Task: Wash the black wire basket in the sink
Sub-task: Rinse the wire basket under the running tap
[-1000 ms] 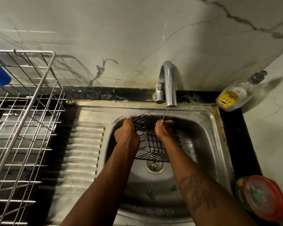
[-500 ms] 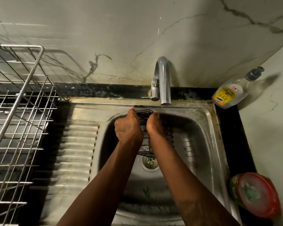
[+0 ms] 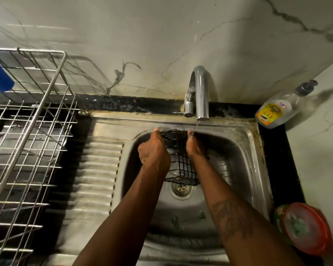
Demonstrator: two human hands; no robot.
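The black wire basket (image 3: 178,160) is held tilted inside the steel sink (image 3: 244,160), above the drain (image 3: 181,189). My left hand (image 3: 154,152) grips its left side and my right hand (image 3: 194,145) grips its right side. A thin stream of water runs from the chrome tap (image 3: 200,93) onto my right hand's fingers and the basket's upper right corner. My hands and forearms hide part of the basket's sides.
A steel dish rack (image 3: 27,141) stands left of the ribbed drainboard (image 3: 98,169). A soap pump bottle (image 3: 277,110) leans at the back right. A red-lidded tub (image 3: 306,227) sits at the front right. Green scraps lie in the sink's front.
The basket has turned slightly between my hands, showing more of its bottom grid. My right hand shifted right under the water stream. The view swayed left, then back.
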